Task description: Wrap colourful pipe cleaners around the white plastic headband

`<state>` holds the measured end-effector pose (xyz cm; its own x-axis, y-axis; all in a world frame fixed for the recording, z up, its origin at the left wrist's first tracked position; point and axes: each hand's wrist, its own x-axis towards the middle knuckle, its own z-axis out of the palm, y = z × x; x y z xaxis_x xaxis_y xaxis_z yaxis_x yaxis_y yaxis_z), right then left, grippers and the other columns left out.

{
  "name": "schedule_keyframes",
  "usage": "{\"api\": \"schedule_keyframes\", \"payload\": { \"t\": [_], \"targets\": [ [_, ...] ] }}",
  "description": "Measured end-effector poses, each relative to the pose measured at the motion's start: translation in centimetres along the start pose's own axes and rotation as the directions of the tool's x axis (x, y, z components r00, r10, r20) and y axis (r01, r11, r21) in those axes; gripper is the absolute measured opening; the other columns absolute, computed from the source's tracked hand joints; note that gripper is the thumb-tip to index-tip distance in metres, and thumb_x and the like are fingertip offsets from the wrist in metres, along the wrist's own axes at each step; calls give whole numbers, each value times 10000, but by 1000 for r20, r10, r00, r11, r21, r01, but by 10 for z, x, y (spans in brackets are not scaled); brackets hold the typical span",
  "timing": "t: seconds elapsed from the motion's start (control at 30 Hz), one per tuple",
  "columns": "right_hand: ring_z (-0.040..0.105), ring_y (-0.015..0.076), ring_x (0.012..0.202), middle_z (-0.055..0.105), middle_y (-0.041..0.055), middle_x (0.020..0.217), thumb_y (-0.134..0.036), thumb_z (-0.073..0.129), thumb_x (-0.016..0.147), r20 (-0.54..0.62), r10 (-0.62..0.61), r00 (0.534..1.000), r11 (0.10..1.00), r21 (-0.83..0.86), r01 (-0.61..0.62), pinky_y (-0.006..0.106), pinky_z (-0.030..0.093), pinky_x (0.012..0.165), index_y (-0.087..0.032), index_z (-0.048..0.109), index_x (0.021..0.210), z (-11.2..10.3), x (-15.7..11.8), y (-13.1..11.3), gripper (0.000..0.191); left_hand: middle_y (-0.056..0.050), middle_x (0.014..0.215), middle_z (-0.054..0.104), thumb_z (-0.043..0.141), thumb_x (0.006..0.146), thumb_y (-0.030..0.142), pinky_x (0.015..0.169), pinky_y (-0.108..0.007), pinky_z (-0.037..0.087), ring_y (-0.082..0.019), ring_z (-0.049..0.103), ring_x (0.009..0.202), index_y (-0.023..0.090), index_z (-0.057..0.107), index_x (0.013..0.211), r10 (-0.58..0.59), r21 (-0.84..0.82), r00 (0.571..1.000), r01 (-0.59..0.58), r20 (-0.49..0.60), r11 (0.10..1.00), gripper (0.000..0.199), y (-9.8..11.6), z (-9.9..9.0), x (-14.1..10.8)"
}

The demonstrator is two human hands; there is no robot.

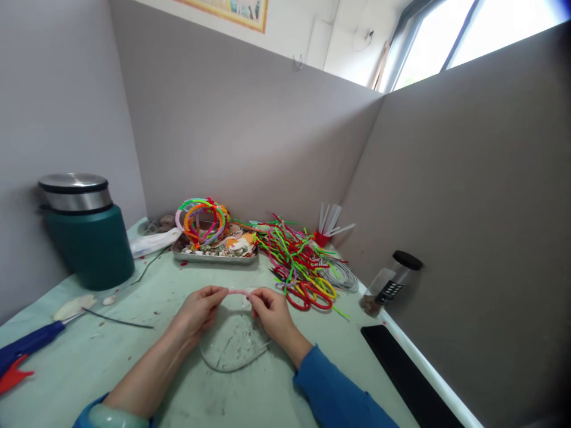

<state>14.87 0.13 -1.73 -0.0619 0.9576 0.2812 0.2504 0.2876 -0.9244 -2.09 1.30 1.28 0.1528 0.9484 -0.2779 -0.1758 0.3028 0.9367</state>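
Pinched between the fingertips of my left hand (203,310) and right hand (273,315) is a fuzzy pink strip (238,292), a thin grey wire (229,371) curving below. The shallow metal tray (218,259) holds shells (241,244) and fluffy rings (223,215); the clear jar (404,274), brown lumps (370,305).

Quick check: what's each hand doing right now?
Left hand: closed, pinching one end of the pink strip.
Right hand: closed, pinching the strip's other end.
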Motion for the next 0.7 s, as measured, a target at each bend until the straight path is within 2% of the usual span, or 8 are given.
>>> {"api": "schedule_keyframes", "payload": {
  "t": [0.2,0.4,0.57,0.63,0.7],
  "targets": [
    [425,69,441,512,-37,515,-373,481,824,-11,-13,1000,1000,-27,13,174,333,457,-160,590,745,-1,0,0,252,130,378,256,695,578,445,325,-177,69,-12,149,318,156,514,760,2,69,1000,-2,-6,998,386,3,2,-3],
    [436,71,457,513,-38,526,-382,473,833,8,-58,998,997,-59,59,176,334,472,-163,596,763,-3,-1,-4,260,120,424,286,717,551,421,331,-183,61,-2,162,324,161,462,648,-32,-7,999,32,27,999,377,4,-1,-3],
    [471,84,496,537,-28,540,-362,446,844,-21,-123,992,980,-162,118,185,343,502,-159,607,733,-8,0,-7,283,116,456,292,678,583,488,337,-188,75,-5,162,335,129,553,790,-36,49,999,34,38,998,432,3,1,-5],
    [502,96,535,566,-16,574,-368,421,851,-74,-139,988,969,-214,120,189,352,521,-159,611,724,-17,4,-6,309,119,450,270,674,588,488,340,-193,74,-8,154,339,119,567,819,-32,59,999,30,38,998,448,2,0,-4],
    [518,104,535,595,-7,605,-385,391,858,-196,-120,973,957,-285,61,196,352,518,-162,611,775,-30,10,-3,325,119,442,258,672,589,482,344,-198,66,-11,148,342,115,572,828,-38,62,999,36,38,997,449,1,-1,-3]
  ]
}}
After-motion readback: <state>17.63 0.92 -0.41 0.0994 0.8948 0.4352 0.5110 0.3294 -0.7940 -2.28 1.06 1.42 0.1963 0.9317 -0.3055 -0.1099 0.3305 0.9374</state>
